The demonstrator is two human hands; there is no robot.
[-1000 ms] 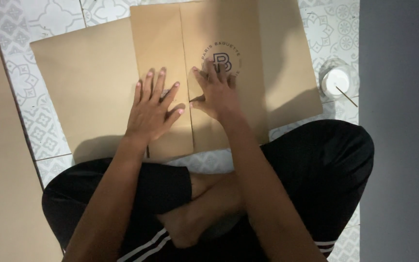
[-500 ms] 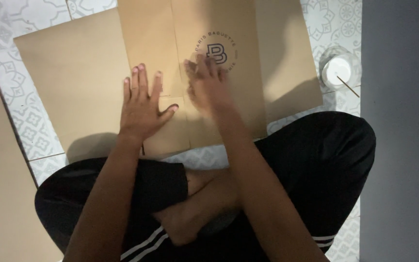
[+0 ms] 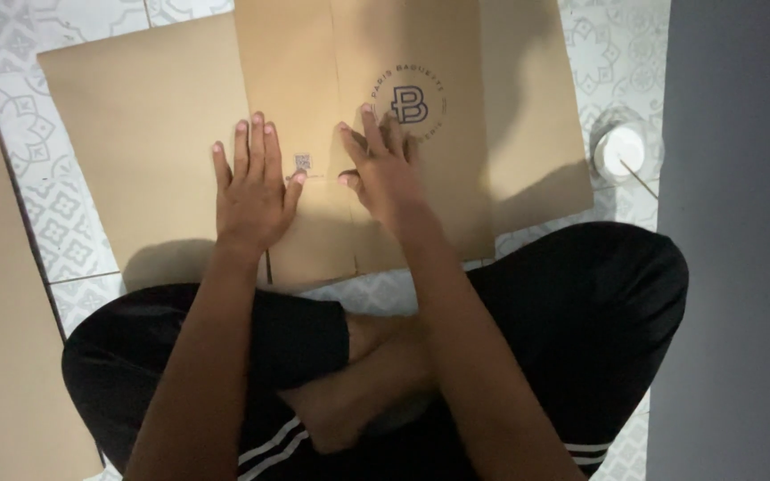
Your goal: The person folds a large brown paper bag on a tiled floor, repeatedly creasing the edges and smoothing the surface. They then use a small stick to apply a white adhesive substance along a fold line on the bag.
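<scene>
Both hands lie flat with fingers spread on a folded brown cardboard sheet [image 3: 314,116] that fills the upper middle of the frame on the patterned tile floor [image 3: 73,249]. The left hand [image 3: 251,191] presses left of centre, and the right hand [image 3: 380,165] sits just beside it below a round printed logo [image 3: 409,104]. A small white round container [image 3: 623,150] stands at the right edge of the cardboard.

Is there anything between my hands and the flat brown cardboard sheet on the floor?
Nothing visible. The left hand lies flat with fingers spread directly on the flat brown cardboard sheet, and the right hand presses on the folded middle panel beside it. The small white round container sits off to the right on the patterned tile floor.
</scene>
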